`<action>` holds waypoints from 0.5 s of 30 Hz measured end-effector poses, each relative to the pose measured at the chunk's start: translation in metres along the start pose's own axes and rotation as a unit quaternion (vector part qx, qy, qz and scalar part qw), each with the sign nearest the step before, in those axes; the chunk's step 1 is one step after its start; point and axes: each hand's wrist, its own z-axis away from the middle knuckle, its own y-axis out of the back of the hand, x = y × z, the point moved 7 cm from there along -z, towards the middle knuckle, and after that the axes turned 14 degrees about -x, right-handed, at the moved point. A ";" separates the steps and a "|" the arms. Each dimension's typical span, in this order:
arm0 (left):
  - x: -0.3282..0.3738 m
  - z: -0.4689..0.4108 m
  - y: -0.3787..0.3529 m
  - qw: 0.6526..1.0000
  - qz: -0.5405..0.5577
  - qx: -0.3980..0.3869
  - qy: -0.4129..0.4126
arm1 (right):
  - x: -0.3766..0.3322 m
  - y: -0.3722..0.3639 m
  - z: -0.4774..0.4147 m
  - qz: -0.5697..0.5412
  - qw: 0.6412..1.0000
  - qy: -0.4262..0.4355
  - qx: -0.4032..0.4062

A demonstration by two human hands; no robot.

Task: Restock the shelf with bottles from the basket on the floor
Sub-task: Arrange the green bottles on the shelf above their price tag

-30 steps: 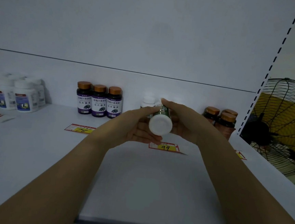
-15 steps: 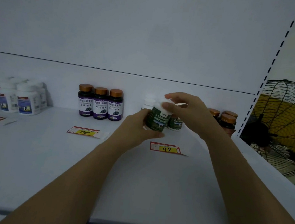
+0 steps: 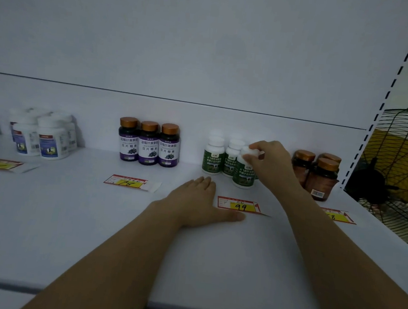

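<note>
Right grip (image 3: 271, 160) pinches the white cap of a green bottle (image 3: 244, 176), upright on the shelf (image 3: 69, 216) just before two like bottles (image 3: 213, 160); left grip (image 3: 193, 204) lies flat on the shelf, fingers straight, beside the 99 tag (image 3: 239, 206).

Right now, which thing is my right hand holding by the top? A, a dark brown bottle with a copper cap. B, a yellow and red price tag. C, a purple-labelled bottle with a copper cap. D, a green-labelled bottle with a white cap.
D: the right hand pinches the top of the green-labelled bottle with a white cap, which stands upright on the white shelf.
</note>
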 end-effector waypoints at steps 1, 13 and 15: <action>0.000 0.000 -0.001 1.000 -0.005 -0.005 0.005 | 0.000 -0.001 0.000 -0.002 1.000 0.000 0.001; -0.001 0.000 -0.001 1.000 0.000 -0.018 0.012 | -0.077 -0.015 -0.035 0.167 0.979 0.052 -0.105; -0.001 0.001 -0.001 1.000 0.004 -0.015 0.006 | -0.085 -0.036 -0.048 0.235 0.959 0.037 -0.153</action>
